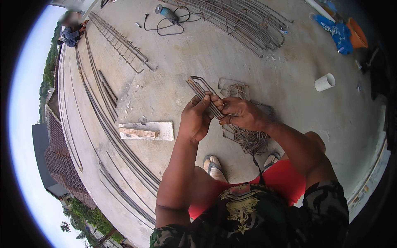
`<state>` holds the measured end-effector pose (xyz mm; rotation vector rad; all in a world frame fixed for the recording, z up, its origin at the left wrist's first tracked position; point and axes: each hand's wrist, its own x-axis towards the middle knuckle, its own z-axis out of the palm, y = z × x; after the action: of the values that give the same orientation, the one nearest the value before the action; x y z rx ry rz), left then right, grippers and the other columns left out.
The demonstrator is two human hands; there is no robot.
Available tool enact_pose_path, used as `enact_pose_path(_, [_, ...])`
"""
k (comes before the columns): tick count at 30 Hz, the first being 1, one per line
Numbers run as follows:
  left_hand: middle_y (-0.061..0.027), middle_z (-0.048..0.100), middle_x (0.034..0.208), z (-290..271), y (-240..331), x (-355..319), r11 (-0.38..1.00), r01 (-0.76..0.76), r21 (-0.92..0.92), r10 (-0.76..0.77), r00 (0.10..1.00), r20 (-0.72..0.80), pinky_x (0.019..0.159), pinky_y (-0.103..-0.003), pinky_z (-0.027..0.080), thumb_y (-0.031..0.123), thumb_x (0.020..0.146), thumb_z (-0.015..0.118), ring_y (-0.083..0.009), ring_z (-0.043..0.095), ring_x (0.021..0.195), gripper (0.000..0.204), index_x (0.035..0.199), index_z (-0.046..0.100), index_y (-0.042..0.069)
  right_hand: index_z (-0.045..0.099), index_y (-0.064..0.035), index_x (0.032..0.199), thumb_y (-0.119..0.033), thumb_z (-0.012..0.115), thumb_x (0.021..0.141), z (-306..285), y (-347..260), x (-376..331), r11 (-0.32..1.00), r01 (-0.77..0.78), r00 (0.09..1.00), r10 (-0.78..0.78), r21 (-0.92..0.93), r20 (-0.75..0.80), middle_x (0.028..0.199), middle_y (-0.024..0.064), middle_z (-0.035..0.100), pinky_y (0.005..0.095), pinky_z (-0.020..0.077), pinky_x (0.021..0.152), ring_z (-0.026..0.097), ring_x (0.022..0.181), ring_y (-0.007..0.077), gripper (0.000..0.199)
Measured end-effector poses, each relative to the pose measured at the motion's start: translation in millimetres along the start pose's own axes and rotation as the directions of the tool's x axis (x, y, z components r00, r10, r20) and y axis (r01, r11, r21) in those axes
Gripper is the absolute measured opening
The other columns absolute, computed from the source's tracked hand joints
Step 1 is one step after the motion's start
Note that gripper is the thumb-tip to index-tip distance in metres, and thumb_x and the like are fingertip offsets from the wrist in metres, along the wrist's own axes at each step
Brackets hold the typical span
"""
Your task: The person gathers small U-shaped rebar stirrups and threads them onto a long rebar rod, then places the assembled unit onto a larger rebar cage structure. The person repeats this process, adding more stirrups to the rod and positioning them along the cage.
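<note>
Both of my hands hold a small bundle of bent steel rebar stirrups [197,86] in front of my body, its far end tilted up to the left. My left hand [197,115] is closed round the near left side, thumb on top. On the right side, my right hand [244,114] pinches the lower end of the bundle with thumb and fingers. Beneath my hands, between me and the bundle, lies a tangled pile of more wire stirrups [250,139] on the concrete floor. My right forearm covers part of that pile.
Long steel bars [111,134] run along the left, near the slab's edge. Rebar cages [118,39] [240,25] lie at the back, beside a corded angle grinder [167,14]. A board with a wood block [144,131] sits left; a white pipe piece [324,82] right. Another person [72,33] crouches far left.
</note>
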<state>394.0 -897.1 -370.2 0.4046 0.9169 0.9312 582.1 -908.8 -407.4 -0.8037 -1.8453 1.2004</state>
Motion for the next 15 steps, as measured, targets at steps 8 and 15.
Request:
enact_pose_path(8, [-0.0157,0.061,0.100,-10,18,-65,0.982,-0.152,0.115,0.177,0.949,-0.262,0.068,-0.040,0.057,0.007,0.099,0.046,-0.0250,0.065,0.083,0.031,0.128,0.041,0.000,0.062,-0.0019,0.121,-0.029,0.067,0.089,-44,213,-68,0.525,-0.681,0.698,0.677,-0.511,-0.234,0.112,0.0166,0.065,0.0400,0.0504,0.093,0.065,0.100,0.0313,0.042])
enact_pose_path(15, [-0.0150,0.061,0.097,-12,-4,-147,0.991,-0.087,0.099,0.124,0.872,-0.474,0.064,-0.039,0.057,0.008,0.098,0.046,-0.0262,0.066,0.081,0.029,0.125,0.046,-0.003,0.061,-0.0060,0.119,-0.024,0.056,0.095,41,233,-67,0.244,-0.517,0.598,0.788,-0.820,-0.143,0.115,0.0175,0.058,0.0452,0.0524,0.087,0.063,0.099,0.0378,0.030])
